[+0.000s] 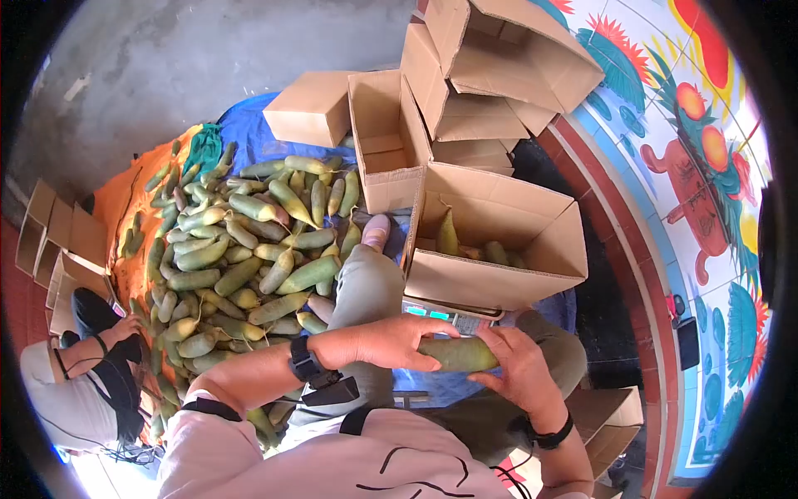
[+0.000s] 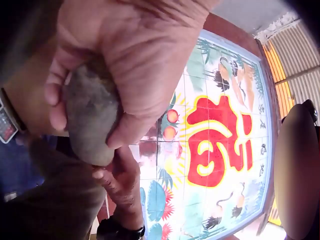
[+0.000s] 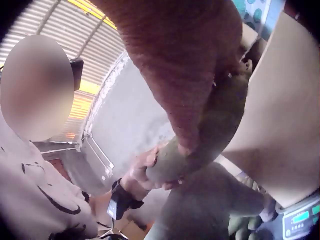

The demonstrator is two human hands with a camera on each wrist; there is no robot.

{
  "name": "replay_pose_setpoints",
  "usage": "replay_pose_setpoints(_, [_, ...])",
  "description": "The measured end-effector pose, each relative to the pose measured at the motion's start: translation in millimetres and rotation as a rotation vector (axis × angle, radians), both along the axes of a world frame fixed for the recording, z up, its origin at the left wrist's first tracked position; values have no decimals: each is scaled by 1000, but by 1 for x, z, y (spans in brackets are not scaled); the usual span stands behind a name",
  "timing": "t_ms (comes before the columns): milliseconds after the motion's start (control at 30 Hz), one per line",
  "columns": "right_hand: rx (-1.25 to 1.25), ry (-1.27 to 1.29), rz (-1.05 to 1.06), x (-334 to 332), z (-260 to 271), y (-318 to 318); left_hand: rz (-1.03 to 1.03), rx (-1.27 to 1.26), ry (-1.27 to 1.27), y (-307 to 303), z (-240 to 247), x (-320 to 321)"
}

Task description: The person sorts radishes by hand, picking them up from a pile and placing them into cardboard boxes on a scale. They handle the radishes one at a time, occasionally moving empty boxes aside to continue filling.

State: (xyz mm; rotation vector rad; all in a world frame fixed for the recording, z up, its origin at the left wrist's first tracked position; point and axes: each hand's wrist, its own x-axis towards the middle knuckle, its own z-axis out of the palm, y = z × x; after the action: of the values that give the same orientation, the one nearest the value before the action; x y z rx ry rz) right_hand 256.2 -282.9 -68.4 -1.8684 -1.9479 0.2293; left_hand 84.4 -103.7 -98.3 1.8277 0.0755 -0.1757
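Both hands hold one thick green radish (image 1: 457, 354) level over the person's lap. The left hand (image 1: 397, 343) grips one end, thumb and fingers on opposite sides; its rounded tip points down in the left wrist view, where the radish (image 2: 92, 117) looks dark. At the other end, the right hand (image 1: 524, 370) curls its fingers over the top with the thumb below. In the right wrist view the right hand (image 3: 195, 65) covers much of the radish (image 3: 215, 125). Just beyond the hands stands an open cardboard box (image 1: 490, 279) with several radishes inside.
The box stands on a scale (image 1: 453, 314) with a lit display. A large radish pile (image 1: 241, 258) covers the orange and blue sheets at left. More cardboard boxes (image 1: 386, 125) stand behind. Another person (image 1: 75, 382) sits at far left. A tiled mural wall (image 1: 706, 208) bounds the right.
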Motion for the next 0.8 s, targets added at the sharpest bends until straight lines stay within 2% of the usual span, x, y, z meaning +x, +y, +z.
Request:
replay_pose_setpoints(67, [-106, 83, -31, -2, -2, -1, -5, 30, -4, 0, -2, 0])
replay_pose_setpoints(133, [-41, 54, -57, 2, -2, 1, -4, 56, -5, 2, -6, 0])
replay_pose_setpoints(200, [26, 28, -64, 11, 2, 4, 264, 138, -90, 10, -10, -1])
replay_pose_setpoints(233, [58, -54, -142, 17, 8, 5, 398, 205, -232, 13, -9, -2])
replay_pose_setpoints(300, [129, -115, -283, 34, 15, 11, 529, 422, -442, 24, -23, -3])
replay_pose_setpoints(333, [139, -112, -369, 42, 18, 14, 580, 410, -457, 25, -24, -2])
replay_pose_setpoints(400, [217, -129, -507, 58, 20, 23, 594, 424, -482, 24, -30, -3])
replay_pose_setpoints(500, [133, -202, -615, 90, 16, 34, 598, 416, -496, 20, -37, -3])
replay_pose_setpoints(633, [41, -276, -622, 118, -5, 47, 575, 509, -526, 18, -38, -1])
replay_pose_setpoints(700, [131, -202, -486, 119, -12, 51, 560, 505, -545, 18, -38, -2])
replay_pose_setpoints(800, [111, -256, -512, 132, -29, 44, 567, 498, -556, 18, -37, -3])
